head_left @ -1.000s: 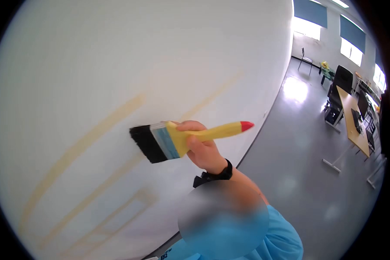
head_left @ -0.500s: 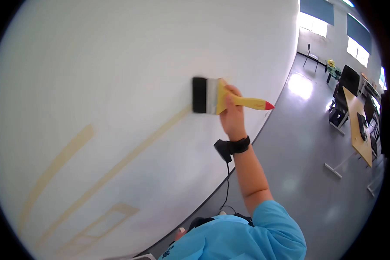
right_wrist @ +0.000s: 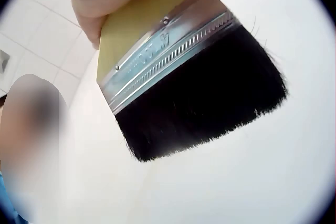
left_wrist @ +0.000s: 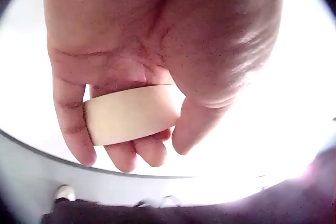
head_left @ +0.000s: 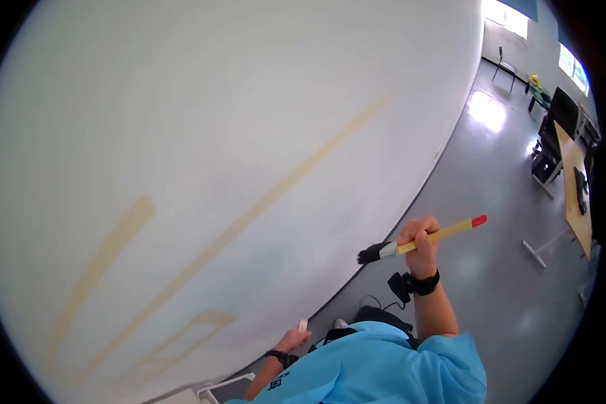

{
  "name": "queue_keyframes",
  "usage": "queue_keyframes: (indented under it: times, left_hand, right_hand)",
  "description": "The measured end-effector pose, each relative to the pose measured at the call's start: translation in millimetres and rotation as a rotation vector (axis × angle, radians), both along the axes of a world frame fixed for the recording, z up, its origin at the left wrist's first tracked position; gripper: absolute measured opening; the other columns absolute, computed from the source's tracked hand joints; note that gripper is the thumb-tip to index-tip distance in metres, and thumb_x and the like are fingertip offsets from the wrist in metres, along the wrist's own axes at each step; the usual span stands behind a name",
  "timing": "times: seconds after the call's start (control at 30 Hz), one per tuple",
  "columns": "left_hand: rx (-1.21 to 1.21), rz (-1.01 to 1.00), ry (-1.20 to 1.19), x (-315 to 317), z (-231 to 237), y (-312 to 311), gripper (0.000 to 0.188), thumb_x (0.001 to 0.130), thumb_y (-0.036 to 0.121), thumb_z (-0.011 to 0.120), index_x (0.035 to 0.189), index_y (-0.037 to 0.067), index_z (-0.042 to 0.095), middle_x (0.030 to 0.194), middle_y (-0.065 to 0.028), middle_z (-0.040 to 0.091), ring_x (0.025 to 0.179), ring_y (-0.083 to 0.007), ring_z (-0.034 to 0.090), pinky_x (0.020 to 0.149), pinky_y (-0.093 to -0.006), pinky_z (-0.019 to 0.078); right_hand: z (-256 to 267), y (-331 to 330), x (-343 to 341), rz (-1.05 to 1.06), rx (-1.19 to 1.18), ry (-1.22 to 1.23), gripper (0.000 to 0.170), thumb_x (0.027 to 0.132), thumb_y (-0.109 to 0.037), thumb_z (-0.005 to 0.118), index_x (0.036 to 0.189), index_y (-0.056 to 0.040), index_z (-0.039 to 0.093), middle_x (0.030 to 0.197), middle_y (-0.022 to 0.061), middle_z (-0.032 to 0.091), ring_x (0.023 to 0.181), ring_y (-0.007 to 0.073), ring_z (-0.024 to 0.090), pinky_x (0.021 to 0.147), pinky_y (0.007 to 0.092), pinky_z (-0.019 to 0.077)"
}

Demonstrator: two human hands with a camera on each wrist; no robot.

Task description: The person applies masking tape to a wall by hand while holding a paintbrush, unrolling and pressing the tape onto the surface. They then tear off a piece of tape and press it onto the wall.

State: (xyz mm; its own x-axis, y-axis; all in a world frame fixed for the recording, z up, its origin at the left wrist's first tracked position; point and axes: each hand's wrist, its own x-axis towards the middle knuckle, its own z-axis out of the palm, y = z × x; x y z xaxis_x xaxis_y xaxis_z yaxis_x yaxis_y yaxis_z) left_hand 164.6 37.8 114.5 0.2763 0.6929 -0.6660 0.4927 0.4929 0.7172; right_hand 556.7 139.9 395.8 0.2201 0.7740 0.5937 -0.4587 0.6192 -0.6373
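My right hand (head_left: 421, 248) grips a wide paintbrush (head_left: 444, 233) with a yellow, red-tipped handle; its black bristles (right_wrist: 205, 92) fill the right wrist view and touch nothing that I can make out. Low in the head view, my left hand (head_left: 293, 339) is near the wall. It holds a cream-coloured roll of tape (left_wrist: 134, 113) between thumb and curled fingers in the left wrist view. Tan strips (head_left: 249, 215) run slantwise across the white wall (head_left: 182, 101), one long, one shorter and thicker, and a ladder-like shape low down.
Grey floor (head_left: 478, 283) lies right of the wall. A wooden desk (head_left: 574, 182), a black office chair (head_left: 563, 111) and a small chair (head_left: 506, 66) stand to the right. A white-framed object (head_left: 232, 387) is at the bottom edge, and a cable hangs by my right wrist.
The brush has gone from the wall surface down and to the right, turning edge-on. My left hand with the tape has come into the head view, and the upper long strip shows uncovered.
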Motion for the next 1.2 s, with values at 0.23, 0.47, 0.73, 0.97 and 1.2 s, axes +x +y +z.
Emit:
queue_keyframes:
  times: [0.23, 0.47, 0.73, 0.97, 1.2]
  left_hand:
    - [0.304, 0.188, -0.754, 66, 239, 39, 0.018, 0.088, 0.014, 0.062, 0.1, 0.004, 0.054, 0.081, -0.0055, 0.06, 0.074, -0.0154, 0.06, 0.073, -0.0312, 0.0508]
    - [0.673, 0.053, -1.164, 114, 330, 85, 0.023, 0.083, 0.009, 0.063, 0.103, 0.001, 0.053, 0.079, -0.0058, 0.056, 0.075, -0.0178, 0.057, 0.078, -0.0383, 0.0497]
    - [0.588, 0.03, -1.341, 218, 335, 129, 0.023, 0.085, 0.016, 0.063, 0.102, 0.005, 0.054, 0.073, -0.0061, 0.052, 0.073, -0.0183, 0.057, 0.071, -0.0351, 0.0531]
    - [0.564, 0.462, -1.103, 272, 348, 124, 0.035, 0.086, 0.033, 0.063, 0.1, 0.004, 0.05, 0.075, -0.0055, 0.05, 0.067, -0.0184, 0.057, 0.053, -0.0334, 0.0529]
    - [0.465, 0.717, -1.458, 295, 341, 118, 0.026, 0.093, 0.032, 0.046, 0.095, 0.007, 0.052, 0.07, -0.0011, 0.042, 0.065, -0.0137, 0.046, 0.055, -0.0251, 0.0387]
  right_hand:
    - [16, -4, -10, -0.191, -0.037, -0.053, 0.026, 0.082, -0.012, 0.069, 0.093, -0.0091, 0.046, 0.073, 0.0062, 0.055, 0.062, 0.0146, 0.054, 0.057, 0.023, 0.0455]
    - [28, 19, 4, 0.185, -0.007, -0.327, 0.023, 0.083, -0.021, 0.068, 0.091, -0.0008, 0.062, 0.077, 0.0101, 0.064, 0.059, 0.0138, 0.057, 0.061, 0.0267, 0.046]
    - [66, 53, 42, 0.692, -0.214, -0.465, 0.064, 0.087, -0.042, 0.061, 0.13, 0.0038, 0.048, 0.11, 0.0083, 0.063, 0.072, 0.0094, 0.056, 0.065, 0.0223, 0.0473]
    - [65, 71, 78, 0.855, -0.354, -0.466, 0.066, 0.081, -0.044, 0.067, 0.125, 0.0029, 0.051, 0.103, 0.0114, 0.063, 0.069, 0.0087, 0.058, 0.058, 0.0192, 0.047]
    - [60, 87, 68, 1.108, -0.202, -0.562, 0.03, 0.082, -0.014, 0.068, 0.109, -0.0015, 0.064, 0.08, -0.0018, 0.057, 0.062, 0.0037, 0.043, 0.054, 0.0215, 0.0332]
